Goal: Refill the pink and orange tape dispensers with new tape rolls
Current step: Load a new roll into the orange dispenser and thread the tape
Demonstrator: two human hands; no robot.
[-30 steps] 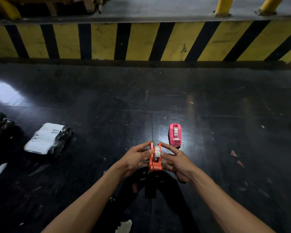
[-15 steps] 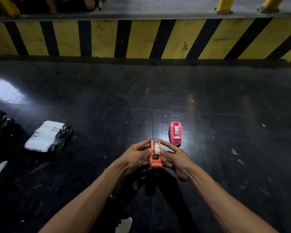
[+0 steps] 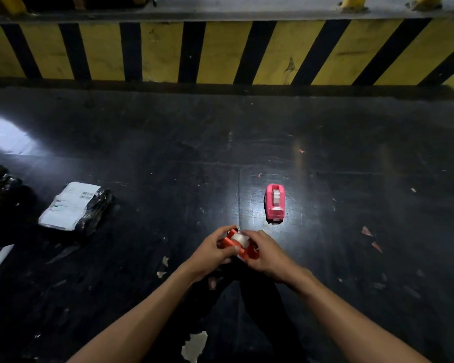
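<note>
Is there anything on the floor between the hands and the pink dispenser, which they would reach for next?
Nothing visible. The pink tape dispenser stands alone on the dark floor, just beyond the right hand. Both hands, the left hand included, hold the orange tape dispenser; only bare floor lies between.

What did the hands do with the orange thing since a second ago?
Both hands, left hand and right hand, turned the orange dispenser from pointing straight ahead to lying slantwise, and closed tighter around it and its tape roll. The pink dispenser and wrapped parcel stayed put on the floor.
</note>
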